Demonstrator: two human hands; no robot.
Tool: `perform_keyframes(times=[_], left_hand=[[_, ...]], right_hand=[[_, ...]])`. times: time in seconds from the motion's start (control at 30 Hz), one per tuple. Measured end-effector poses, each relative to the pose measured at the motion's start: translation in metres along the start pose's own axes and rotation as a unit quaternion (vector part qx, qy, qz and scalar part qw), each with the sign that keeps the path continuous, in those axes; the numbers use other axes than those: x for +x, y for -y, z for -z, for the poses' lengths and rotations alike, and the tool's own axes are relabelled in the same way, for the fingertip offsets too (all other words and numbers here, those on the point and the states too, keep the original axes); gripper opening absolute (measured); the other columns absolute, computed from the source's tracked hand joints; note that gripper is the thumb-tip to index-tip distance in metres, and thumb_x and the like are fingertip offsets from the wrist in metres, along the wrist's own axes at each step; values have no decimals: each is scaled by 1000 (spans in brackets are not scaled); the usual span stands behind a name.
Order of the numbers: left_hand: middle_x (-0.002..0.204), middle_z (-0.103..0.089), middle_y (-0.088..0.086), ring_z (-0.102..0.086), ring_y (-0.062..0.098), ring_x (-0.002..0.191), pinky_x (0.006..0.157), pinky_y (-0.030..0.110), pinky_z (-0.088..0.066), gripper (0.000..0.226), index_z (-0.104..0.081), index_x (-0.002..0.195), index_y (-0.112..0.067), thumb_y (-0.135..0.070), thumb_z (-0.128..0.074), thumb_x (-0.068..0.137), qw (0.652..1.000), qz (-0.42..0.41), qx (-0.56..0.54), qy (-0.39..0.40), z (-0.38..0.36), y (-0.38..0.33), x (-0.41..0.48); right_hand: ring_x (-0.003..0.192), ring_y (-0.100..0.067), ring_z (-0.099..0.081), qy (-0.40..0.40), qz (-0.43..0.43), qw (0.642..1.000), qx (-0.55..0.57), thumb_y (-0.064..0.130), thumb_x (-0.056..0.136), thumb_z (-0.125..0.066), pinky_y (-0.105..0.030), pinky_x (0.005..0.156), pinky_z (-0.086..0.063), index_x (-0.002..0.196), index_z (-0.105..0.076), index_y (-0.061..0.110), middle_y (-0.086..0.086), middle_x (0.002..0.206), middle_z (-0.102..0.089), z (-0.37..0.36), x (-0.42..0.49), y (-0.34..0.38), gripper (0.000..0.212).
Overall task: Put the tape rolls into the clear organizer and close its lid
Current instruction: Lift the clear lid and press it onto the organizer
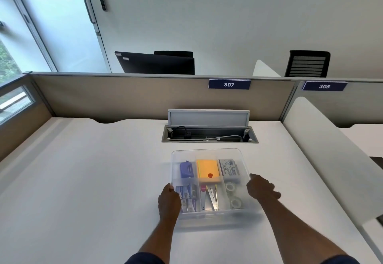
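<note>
Item: clear plastic compartmented organizer (209, 153), resting on a white desk top (93, 180), near the person's edge and in front of an open cable well (209, 135) with its grey flap raised.

Lid: a frosted translucent lid (219, 215) lies over the organizer, contents showing through it; whether it is pressed fully home cannot be told.

Contents, far row, left to right: a blue hole-punch-like tool (186, 169); an orange sticky-note pad (207, 169) with a small red dot on it; a blue-and-white printed box (229, 167).

Contents, near row: small blue-and-silver packets (187, 194) at left; silver metal clips and a pink-tipped item (209, 197) in the middle; two clear tape rolls (233, 195) at right, one behind the other, lying flat (both in the same near-right compartment).

Left hand (169, 201): placed on the organizer's left edge, fingers curled down over the side, thumb at the lid's upper rim. It touches lid and box; how firm the grip is cannot be told.

Right hand (260, 187): at the organizer's right edge, fingers loosely bent and somewhat blurred, fingertips against the lid's side. It encloses nothing else.

Forearms bare, with dark blue sleeves (145, 258) at the frame's bottom.

Surroundings: beige partition bearing a blue plate marked 307 (229, 84).
</note>
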State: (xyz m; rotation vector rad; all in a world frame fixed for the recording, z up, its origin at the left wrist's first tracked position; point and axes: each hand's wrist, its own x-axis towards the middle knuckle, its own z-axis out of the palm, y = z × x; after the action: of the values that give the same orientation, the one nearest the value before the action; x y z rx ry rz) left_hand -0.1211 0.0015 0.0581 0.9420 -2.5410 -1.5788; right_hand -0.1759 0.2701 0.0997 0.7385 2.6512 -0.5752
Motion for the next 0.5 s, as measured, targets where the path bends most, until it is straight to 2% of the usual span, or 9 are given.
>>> perform_keyframes(times=[0.07,0.13,0.2,0.27,0.33,0.4,0.5], left_hand=[[112,-65,15,-57,35,99,85,38,-43,36,-59,109,-15,-10,-30,90,1000,-5,-12,-7,-2,2,-1],[105,-66,14,-56,31,86,79,37,-43,32,-58,102,-16,-12,-29,92,1000,-12,-13,-15,-4,4,-2],[103,-66,12,-52,25,78,76,34,-39,31,-58,104,-16,-17,-28,96,1000,-18,-8,-20,-4,7,0],[102,-66,12,-50,20,74,75,33,-37,32,-58,107,-14,-22,-28,100,999,-28,-6,-24,-6,11,1],[102,-65,13,-51,23,79,77,33,-37,36,-58,107,-13,-30,-26,102,999,-35,-1,-28,-7,14,1],[100,-65,12,-52,24,80,77,34,-38,38,-57,103,-14,-33,-24,102,999,-40,-1,-32,-7,16,2],[97,-65,9,-49,17,73,74,32,-36,33,-55,92,-21,-33,-26,102,998,-49,-7,-39,-7,16,2]], right_hand=[[128,-32,-45,-4,26,1000,7,23,93,-36,-43,100,-37,140,-41,36,-7,139,-50,-4,3,-8,48],[131,-32,-47,-19,86,996,7,21,98,-34,-39,107,-39,144,-40,23,-11,144,-49,-11,7,-16,46],[133,-30,-47,-31,133,991,14,18,101,-33,-34,109,-37,146,-37,13,-13,146,-48,-15,11,-22,45],[132,-32,-48,-32,138,989,37,18,102,-33,-34,109,-37,146,-37,12,-13,145,-49,-18,12,-24,45],[128,-34,-51,-42,143,987,58,18,102,-34,-36,107,-40,144,-40,14,-13,141,-53,-21,13,-26,43],[124,-35,-55,-63,152,984,74,19,101,-36,-37,103,-43,142,-43,15,-13,136,-58,-26,11,-29,42],[118,-36,-59,-95,168,976,96,19,100,-38,-39,99,-47,139,-47,15,-14,130,-63,-35,8,-34,40]])
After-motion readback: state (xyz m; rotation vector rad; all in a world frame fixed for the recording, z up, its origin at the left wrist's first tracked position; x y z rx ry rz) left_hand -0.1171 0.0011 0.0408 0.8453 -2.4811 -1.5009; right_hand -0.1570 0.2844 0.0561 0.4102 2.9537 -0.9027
